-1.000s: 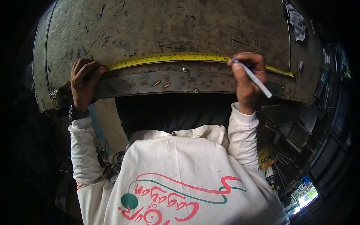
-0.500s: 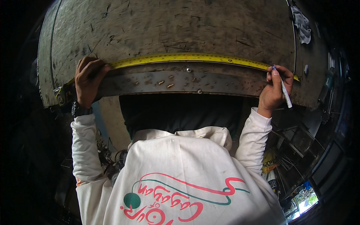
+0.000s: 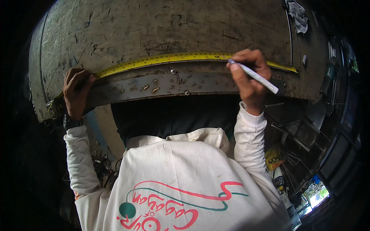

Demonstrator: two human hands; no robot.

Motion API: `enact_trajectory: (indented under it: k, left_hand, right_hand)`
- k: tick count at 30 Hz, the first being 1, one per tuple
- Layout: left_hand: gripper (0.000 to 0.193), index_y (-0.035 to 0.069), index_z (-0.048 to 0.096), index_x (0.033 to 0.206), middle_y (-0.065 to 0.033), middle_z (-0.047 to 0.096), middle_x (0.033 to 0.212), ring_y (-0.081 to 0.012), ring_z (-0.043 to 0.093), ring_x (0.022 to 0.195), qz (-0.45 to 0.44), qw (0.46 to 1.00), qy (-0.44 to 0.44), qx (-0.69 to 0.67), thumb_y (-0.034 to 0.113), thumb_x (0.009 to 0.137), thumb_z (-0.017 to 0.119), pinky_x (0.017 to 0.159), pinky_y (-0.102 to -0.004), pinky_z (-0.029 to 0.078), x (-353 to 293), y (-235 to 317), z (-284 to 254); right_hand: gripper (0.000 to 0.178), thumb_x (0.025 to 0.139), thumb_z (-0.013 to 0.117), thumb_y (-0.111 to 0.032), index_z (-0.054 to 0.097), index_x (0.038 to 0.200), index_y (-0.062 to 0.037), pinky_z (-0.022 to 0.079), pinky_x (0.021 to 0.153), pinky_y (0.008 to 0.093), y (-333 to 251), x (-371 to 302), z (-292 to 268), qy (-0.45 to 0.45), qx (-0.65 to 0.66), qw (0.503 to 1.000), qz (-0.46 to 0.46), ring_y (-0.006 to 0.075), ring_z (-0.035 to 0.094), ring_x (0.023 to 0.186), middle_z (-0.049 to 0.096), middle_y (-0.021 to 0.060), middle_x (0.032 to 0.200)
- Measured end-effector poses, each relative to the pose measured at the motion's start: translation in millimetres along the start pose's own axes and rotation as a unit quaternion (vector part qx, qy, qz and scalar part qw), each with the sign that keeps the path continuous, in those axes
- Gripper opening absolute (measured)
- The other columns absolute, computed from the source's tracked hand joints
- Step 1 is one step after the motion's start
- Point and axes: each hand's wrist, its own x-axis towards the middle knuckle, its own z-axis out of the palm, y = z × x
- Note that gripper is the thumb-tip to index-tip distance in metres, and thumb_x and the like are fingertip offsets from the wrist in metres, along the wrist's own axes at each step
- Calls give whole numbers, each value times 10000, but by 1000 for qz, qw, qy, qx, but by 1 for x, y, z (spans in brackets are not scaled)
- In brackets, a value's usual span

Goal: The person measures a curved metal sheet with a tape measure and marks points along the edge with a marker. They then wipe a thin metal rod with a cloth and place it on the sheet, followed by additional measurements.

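A yellow tape measure is stretched across the worn tabletop, just beyond a long grey metal strip with brownish spots along the near edge. My left hand is closed on the tape near its left part, fingers curled over it. Between the fingers of my right hand is a white marker, its purplish tip pointing at the tape right of the middle. Part of the tape and the strip lies hidden behind that hand. The tape's right end reaches past it.
The scratched table stretches away from me. A crumpled grey cloth lies at the far right, and a small pale object near the right edge. Metal frames and rods clutter the floor at right, beside a yellow bag.
My right hand has moved left along the tape with the marker, away from the tape's right end. My left hand stays at the tape's left part. The whole view has shifted slightly.
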Motion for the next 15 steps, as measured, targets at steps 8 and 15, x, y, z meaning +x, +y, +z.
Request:
enact_trajectory:
  k: [8, 15]
  left_hand:
    - [188, 15, 725, 987, -104, 666, 972, -284, 636, 936, -13, 1000, -12, -4, 89, 841, 817, 852, -387, 490, -1, 0, -1]
    - [192, 14, 725, 994, -101, 669, 980, -275, 639, 941, -4, 1000, -15, 7, 76, 839, 821, 846, -379, 496, -2, -4, -3]
  right_hand:
    - [114, 781, 698, 0, 593, 819, -23, 496, 592, 259, 11, 3, 18, -33, -47, 997, -45, 114, 616, 647, 644, 76, 764]
    - [129, 767, 704, -1, 585, 807, -27, 505, 584, 267, 9, 4, 19, -40, -86, 994, -58, 129, 623, 633, 648, 85, 751]
